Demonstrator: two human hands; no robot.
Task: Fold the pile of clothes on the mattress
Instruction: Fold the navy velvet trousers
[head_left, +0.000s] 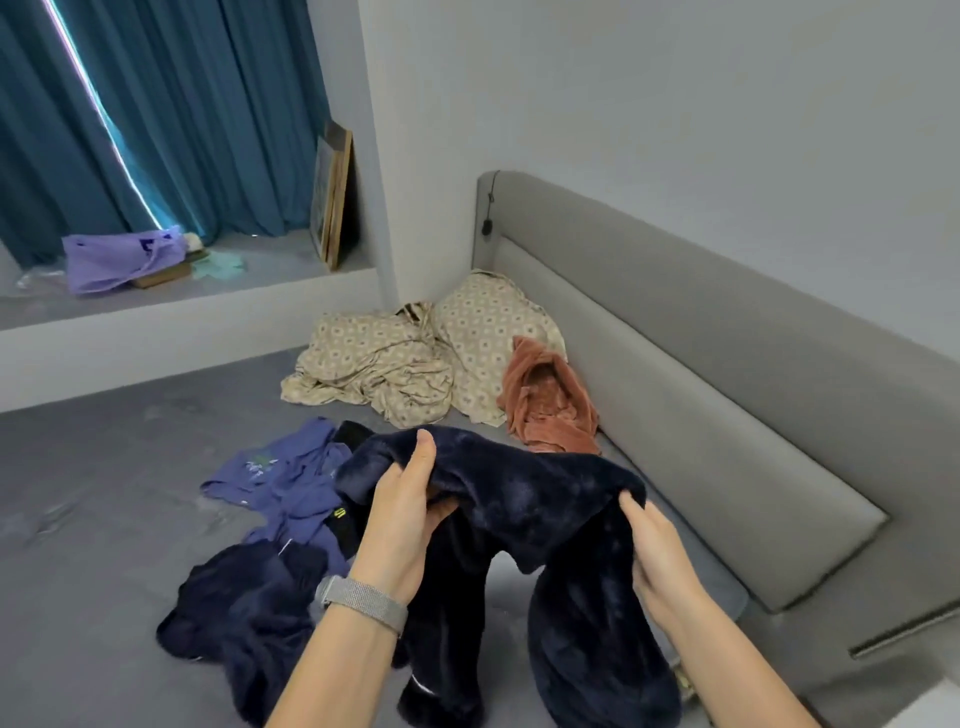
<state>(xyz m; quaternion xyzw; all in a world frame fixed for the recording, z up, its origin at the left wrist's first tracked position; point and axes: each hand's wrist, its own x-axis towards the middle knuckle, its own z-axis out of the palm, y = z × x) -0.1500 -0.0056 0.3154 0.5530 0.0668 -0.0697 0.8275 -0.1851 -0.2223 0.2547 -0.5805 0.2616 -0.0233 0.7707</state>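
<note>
I hold up a pair of dark navy fleece trousers (530, 499) above the grey mattress (104, 467). My left hand (402, 512) grips the waistband at its left end, thumb on top. My right hand (657, 551) pinches the waistband's right end. Both trouser legs hang down toward me. To the left on the mattress lie a blue T-shirt (283, 480) and a crumpled navy garment (244, 613). A small black item with a yellow tag (344, 519) rests on the blue shirt. A rust-coloured garment (550, 405) lies further back by the headboard.
A patterned beige sheet (374, 364) and pillow (488, 322) are bunched in the far corner. The padded grey headboard (701, 374) runs along the right. A window ledge (291, 270) at back left carries a purple bag (114, 260) and leaning picture frames (332, 197).
</note>
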